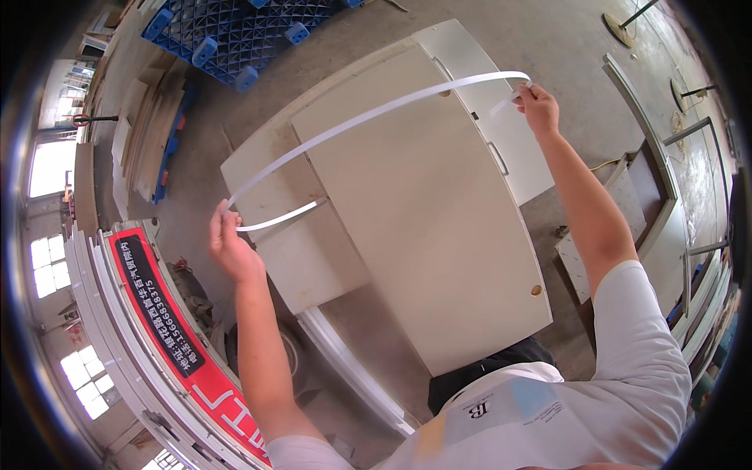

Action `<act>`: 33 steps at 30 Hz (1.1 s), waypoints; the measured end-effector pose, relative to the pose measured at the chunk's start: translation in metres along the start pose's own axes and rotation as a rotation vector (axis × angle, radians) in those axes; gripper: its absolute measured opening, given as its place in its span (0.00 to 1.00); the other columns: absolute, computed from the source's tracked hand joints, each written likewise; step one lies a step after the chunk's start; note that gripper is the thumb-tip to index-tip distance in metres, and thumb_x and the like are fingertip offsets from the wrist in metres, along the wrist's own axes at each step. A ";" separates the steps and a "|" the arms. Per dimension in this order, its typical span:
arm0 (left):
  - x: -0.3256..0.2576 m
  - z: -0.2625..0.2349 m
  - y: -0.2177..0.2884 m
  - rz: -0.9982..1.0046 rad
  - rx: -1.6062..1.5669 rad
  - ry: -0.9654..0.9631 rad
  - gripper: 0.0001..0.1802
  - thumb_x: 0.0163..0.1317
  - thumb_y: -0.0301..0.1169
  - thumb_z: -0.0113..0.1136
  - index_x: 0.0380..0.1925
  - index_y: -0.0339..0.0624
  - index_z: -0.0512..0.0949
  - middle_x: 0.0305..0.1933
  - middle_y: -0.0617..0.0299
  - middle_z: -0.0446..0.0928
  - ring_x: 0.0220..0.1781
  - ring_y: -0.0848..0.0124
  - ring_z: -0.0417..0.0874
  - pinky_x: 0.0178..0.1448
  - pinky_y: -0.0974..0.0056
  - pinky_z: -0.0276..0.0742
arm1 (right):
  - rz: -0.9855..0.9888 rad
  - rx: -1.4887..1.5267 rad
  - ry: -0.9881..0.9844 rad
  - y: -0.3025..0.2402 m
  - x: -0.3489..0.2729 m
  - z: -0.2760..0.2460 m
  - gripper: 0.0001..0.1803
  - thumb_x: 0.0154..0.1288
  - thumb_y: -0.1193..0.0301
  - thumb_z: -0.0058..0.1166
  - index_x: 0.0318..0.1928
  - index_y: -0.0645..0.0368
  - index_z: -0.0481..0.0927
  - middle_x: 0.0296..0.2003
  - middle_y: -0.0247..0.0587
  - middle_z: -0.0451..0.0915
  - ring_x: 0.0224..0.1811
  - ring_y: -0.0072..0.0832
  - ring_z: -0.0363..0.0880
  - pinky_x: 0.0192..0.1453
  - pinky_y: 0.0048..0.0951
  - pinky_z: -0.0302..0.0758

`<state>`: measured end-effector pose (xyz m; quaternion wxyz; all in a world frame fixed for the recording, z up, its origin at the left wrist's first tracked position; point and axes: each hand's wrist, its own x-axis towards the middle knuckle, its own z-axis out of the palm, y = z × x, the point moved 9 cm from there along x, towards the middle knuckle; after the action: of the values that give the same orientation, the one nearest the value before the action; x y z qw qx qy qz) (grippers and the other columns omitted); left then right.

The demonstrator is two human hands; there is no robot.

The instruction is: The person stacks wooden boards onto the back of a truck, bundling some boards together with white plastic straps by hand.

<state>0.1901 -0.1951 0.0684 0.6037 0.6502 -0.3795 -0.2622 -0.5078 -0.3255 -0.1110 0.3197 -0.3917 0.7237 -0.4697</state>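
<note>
A long, thin white flexible strip (376, 113) arches between my two raised hands, like edge banding. My left hand (231, 243) pinches it at the left, with a short tail running back toward the boards. At the far right, my right hand (539, 111) grips the other part, fingers closed, and a short piece hangs beside it. Below the strip lies a large beige door panel (415, 204) with slots and a round hole near its edges. It rests over another board (313, 254) on the left and a pale panel (513, 145) on the right. Neither hand touches the panels.
A blue plastic pallet (243, 35) stands at the far left on the concrete floor. Stacked boards (145, 133) lie beyond my left hand. A red sign (168, 313) and long white profiles (352, 364) are at the near left. Metal framing (654, 149) and more panels stand at right.
</note>
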 end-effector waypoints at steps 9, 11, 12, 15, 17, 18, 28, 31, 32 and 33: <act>-0.008 -0.001 0.004 0.073 0.143 -0.041 0.15 0.73 0.26 0.55 0.55 0.31 0.82 0.43 0.63 0.81 0.46 0.74 0.78 0.58 0.66 0.73 | 0.067 -0.340 -0.030 0.030 -0.043 0.068 0.14 0.61 0.61 0.66 0.44 0.53 0.88 0.32 0.40 0.88 0.36 0.33 0.87 0.44 0.34 0.79; -0.013 0.004 0.003 0.059 0.163 -0.051 0.15 0.73 0.27 0.55 0.55 0.31 0.82 0.45 0.62 0.81 0.47 0.73 0.79 0.59 0.65 0.73 | 0.019 -0.332 -0.048 0.038 -0.046 0.087 0.14 0.62 0.60 0.64 0.43 0.54 0.89 0.32 0.42 0.88 0.38 0.36 0.88 0.44 0.37 0.80; -0.016 0.005 0.003 0.054 0.171 -0.048 0.15 0.73 0.27 0.54 0.55 0.31 0.82 0.46 0.62 0.82 0.47 0.73 0.79 0.60 0.65 0.73 | -0.044 -0.395 -0.026 0.028 -0.048 0.092 0.13 0.63 0.60 0.64 0.42 0.54 0.89 0.32 0.43 0.88 0.38 0.37 0.88 0.44 0.37 0.80; -0.025 0.007 0.007 0.044 0.175 -0.049 0.15 0.74 0.27 0.56 0.55 0.32 0.81 0.47 0.62 0.82 0.49 0.74 0.79 0.60 0.66 0.74 | 0.042 -0.362 -0.088 0.021 -0.044 0.092 0.14 0.64 0.60 0.62 0.44 0.54 0.89 0.33 0.43 0.89 0.38 0.38 0.88 0.45 0.37 0.80; -0.025 0.020 0.015 0.057 0.173 -0.072 0.15 0.74 0.27 0.56 0.56 0.32 0.81 0.49 0.62 0.82 0.50 0.75 0.79 0.60 0.67 0.74 | 0.042 -0.314 0.001 0.053 -0.017 0.069 0.14 0.65 0.60 0.61 0.44 0.54 0.88 0.32 0.42 0.89 0.39 0.37 0.88 0.45 0.37 0.81; -0.026 0.021 0.016 0.063 0.186 -0.086 0.15 0.74 0.27 0.56 0.56 0.32 0.81 0.49 0.62 0.82 0.50 0.75 0.79 0.60 0.67 0.73 | 0.042 -0.291 0.031 0.054 -0.014 0.065 0.14 0.65 0.60 0.61 0.45 0.54 0.88 0.32 0.41 0.89 0.39 0.36 0.88 0.46 0.37 0.81; -0.033 0.021 0.006 0.063 0.281 -0.159 0.16 0.75 0.26 0.53 0.58 0.32 0.79 0.53 0.59 0.82 0.55 0.72 0.82 0.62 0.67 0.73 | 0.061 -0.345 -0.075 0.049 -0.016 0.072 0.13 0.66 0.61 0.57 0.44 0.51 0.88 0.33 0.38 0.89 0.40 0.34 0.88 0.48 0.36 0.81; -0.033 0.023 0.005 0.071 0.289 -0.170 0.16 0.75 0.26 0.52 0.58 0.32 0.79 0.53 0.59 0.82 0.55 0.72 0.82 0.62 0.67 0.73 | 0.001 -0.390 -0.077 0.043 -0.024 0.075 0.13 0.66 0.61 0.57 0.44 0.50 0.88 0.33 0.38 0.89 0.40 0.35 0.88 0.48 0.36 0.81; -0.032 0.024 0.004 0.073 0.300 -0.176 0.16 0.75 0.26 0.52 0.58 0.32 0.79 0.53 0.59 0.82 0.55 0.72 0.82 0.63 0.67 0.73 | 0.025 -0.389 -0.074 0.043 -0.029 0.080 0.13 0.65 0.61 0.57 0.44 0.50 0.88 0.33 0.39 0.89 0.40 0.36 0.88 0.48 0.37 0.81; -0.032 0.025 0.004 0.076 0.298 -0.179 0.16 0.75 0.26 0.52 0.58 0.32 0.79 0.53 0.59 0.82 0.55 0.72 0.82 0.63 0.67 0.73 | 0.048 -0.384 -0.068 0.043 -0.032 0.085 0.13 0.65 0.60 0.57 0.43 0.50 0.88 0.33 0.39 0.89 0.40 0.36 0.88 0.48 0.37 0.81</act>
<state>0.1509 -0.1836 0.0650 0.4741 0.6918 -0.4904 -0.2370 -0.4327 -0.3238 -0.1779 0.2747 -0.4438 0.7978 -0.3017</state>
